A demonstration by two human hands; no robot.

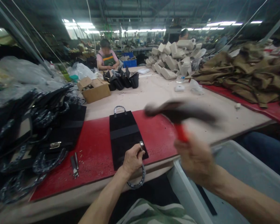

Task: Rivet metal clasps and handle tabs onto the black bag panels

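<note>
A black bag panel [122, 133] lies flat on the red mat [95, 130], one wrapped handle [119, 108] at its far end and another [140, 182] hanging over the table's front edge. My left hand [133, 158] is closed round a short metal tool [141, 144], held upright on the panel's near right corner. To the right, my right hand [196, 158] grips a hammer [179, 112] by its red handle, raised above the mat and blurred by motion. Two metal tools [74, 165] rest on the mat left of the panel.
Black bag pieces with wrapped handles [44, 133] are heaped at the left. Behind stand a cardboard box [96, 91] and black bags [123, 79]. A grey bin [247, 174] is at the right, brown material [247, 73] beyond. A person [107, 57] sits across the table.
</note>
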